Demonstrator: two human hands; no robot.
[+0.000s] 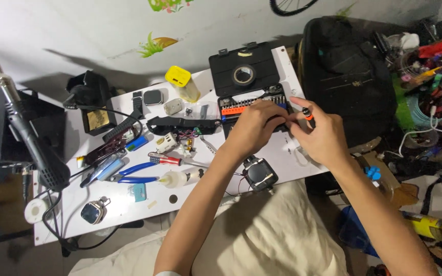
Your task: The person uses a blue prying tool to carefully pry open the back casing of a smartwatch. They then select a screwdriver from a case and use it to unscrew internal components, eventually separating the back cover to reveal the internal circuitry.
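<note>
My left hand [254, 125] and my right hand [321, 134] meet over an open black bit case [246, 82] on a white board [129, 204]. The right hand grips a small black screwdriver with an orange band [308, 114], its tip pointing toward the left hand. The left hand's fingers pinch at the driver's tip; what they hold is hidden. A row of orange and silver bits [241, 106] lies just behind the left hand. A small square black device with wires [260, 174] rests near my left wrist.
Blue-handled pliers [134, 174], a red-handled tool [166, 160], a clear dropper bottle [182, 178], a yellow block [178, 76], a tape roll [244, 75] and small watch parts lie on the board. A hot-air wand [26, 133] stands left. A black bag [346, 76] sits right.
</note>
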